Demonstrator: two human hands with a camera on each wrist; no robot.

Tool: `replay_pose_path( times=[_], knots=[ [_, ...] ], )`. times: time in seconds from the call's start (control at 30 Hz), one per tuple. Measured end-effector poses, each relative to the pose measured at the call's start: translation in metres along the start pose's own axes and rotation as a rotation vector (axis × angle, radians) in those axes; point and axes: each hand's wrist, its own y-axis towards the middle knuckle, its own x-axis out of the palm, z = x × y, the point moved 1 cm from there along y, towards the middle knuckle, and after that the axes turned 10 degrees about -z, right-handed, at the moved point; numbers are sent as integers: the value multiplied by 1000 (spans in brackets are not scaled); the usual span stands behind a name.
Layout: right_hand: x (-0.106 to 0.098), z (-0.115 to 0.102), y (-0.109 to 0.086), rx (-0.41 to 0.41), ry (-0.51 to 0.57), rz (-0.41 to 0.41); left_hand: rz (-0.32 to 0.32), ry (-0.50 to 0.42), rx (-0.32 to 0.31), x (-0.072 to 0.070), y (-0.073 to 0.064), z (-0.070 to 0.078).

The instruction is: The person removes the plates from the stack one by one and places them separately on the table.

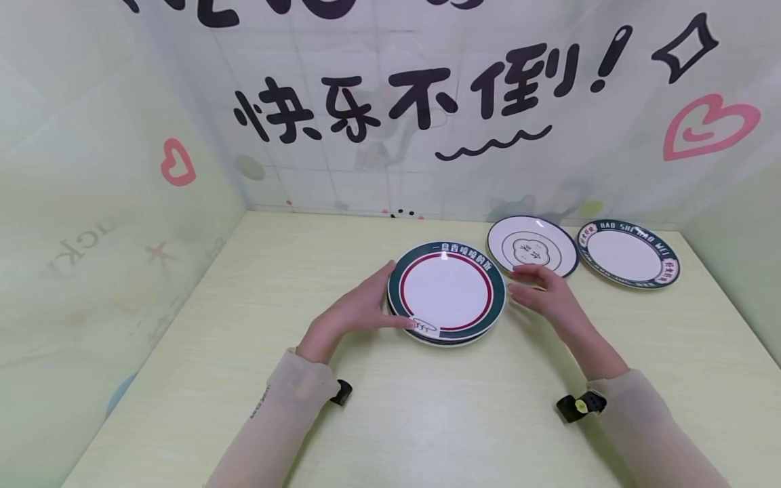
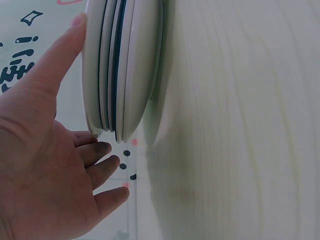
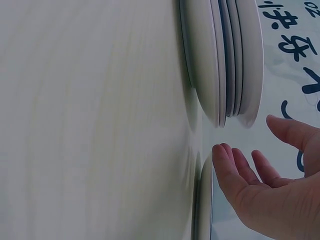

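A stack of several round plates point(image 1: 447, 291) sits on the table, its top plate white with a dark green rim, a red ring and printed characters. My left hand point(image 1: 365, 302) is at the stack's left side, the thumb point(image 2: 65, 50) lying along the top plate's rim. Its other fingers point(image 2: 105, 170) are loosely spread around the side edge. On the right, my right hand point(image 1: 552, 298) hovers slightly apart from the stack with bent, relaxed fingers point(image 3: 237, 165) and nothing between them. The left wrist view shows the stacked rims point(image 2: 117, 70) edge-on.
Behind my right hand lies a white plate point(image 1: 506, 237) with a thin dark rim and a central drawing. Beside it is an oval plate point(image 1: 628, 254) with a dark green lettered rim. A printed cloth backdrop point(image 1: 342, 176) borders the pale wooden table point(image 1: 427, 427).
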Motion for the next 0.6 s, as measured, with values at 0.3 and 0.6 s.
replay_pose_path(
  times=[0.3,0.6],
  knots=[
    [4,-1,2,4,-5,-21,6,-8,-11,0,0,0],
    [6,1,3,11,-2,-33,3,-15,-19,1,0,1]
  ],
)
